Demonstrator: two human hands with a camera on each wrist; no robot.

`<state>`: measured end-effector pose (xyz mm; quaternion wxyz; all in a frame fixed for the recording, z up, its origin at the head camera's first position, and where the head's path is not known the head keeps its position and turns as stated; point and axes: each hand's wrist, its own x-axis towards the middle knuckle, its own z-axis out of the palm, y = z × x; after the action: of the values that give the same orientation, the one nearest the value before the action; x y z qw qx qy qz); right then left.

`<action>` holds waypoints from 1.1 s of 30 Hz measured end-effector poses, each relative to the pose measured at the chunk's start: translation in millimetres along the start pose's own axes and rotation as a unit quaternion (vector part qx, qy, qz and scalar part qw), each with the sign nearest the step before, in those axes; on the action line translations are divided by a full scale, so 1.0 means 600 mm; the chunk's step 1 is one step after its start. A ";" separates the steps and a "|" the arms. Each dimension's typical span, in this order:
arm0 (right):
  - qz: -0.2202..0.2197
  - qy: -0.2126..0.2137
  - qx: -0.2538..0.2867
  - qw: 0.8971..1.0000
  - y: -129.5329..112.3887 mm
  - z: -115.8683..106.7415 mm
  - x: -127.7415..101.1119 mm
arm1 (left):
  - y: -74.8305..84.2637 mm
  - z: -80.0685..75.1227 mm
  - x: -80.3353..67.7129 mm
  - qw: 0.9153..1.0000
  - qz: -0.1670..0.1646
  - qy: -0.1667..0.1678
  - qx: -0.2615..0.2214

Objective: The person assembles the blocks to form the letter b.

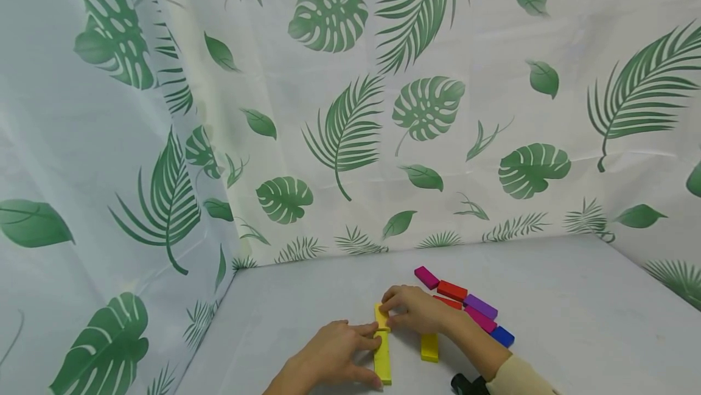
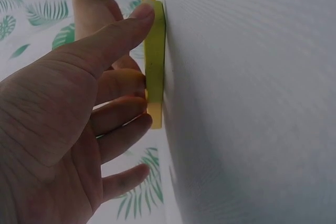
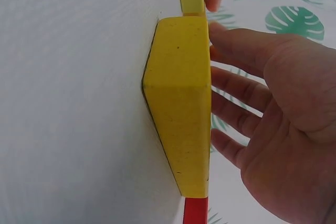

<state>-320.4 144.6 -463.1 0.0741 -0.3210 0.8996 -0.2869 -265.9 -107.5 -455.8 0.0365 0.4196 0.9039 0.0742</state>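
Near yellow block (image 1: 383, 361) and far yellow block (image 1: 380, 318) lie end to end on the table (image 1: 263, 310), forming a narrow strip between the hands. Ends appear to meet; whether any gap is left under the fingertips cannot be told.

Left hand (image 1: 339, 352): thumb and fingers spread, thumb at the near end of the near block, fingertips along its left side and by the joint. Right hand (image 1: 418, 311): thumb and forefinger pinch the far block; the other fingertips are hidden in the head view.

Likely faults, as judged: uneven pressure from the two hands could kink the strip at the joint — fingertips crowd there and would mask a small misalignment. The third yellow block (image 1: 429, 347) stands just beside the right forearm, so a low withdrawal might knock it. The sleeve (image 1: 517, 377) could likewise drag the black object (image 1: 462, 384), which it partly covers; identity unclear.

Containers: none shows in any view; blocks sit directly on the table.

Beyond the right hand: a far magenta block (image 1: 426, 277), two red blocks (image 1: 452, 290) (one partly hidden by the arm), a purple block (image 1: 481, 306), a nearer magenta block (image 1: 480, 319) and a blue block (image 1: 502, 336), loosely clustered. Leaf-print sheeting (image 1: 482, 66) behind.
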 end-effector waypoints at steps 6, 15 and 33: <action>-0.005 -0.003 0.005 1.000 -0.003 -0.001 -0.001 | 0.000 0.001 0.000 1.000 -0.003 -0.002 0.003; -0.010 -0.006 0.001 1.000 -0.007 -0.001 -0.003 | 0.001 0.003 -0.002 1.000 0.000 0.007 0.009; -0.010 -0.013 0.003 1.000 -0.009 0.002 0.000 | 0.008 0.002 -0.003 1.000 -0.024 -0.008 -0.004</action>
<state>-316.9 140.5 -461.1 0.0836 -0.3336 0.8943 -0.2864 -260.9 -105.5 -456.2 0.0469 0.3983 0.9131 0.0739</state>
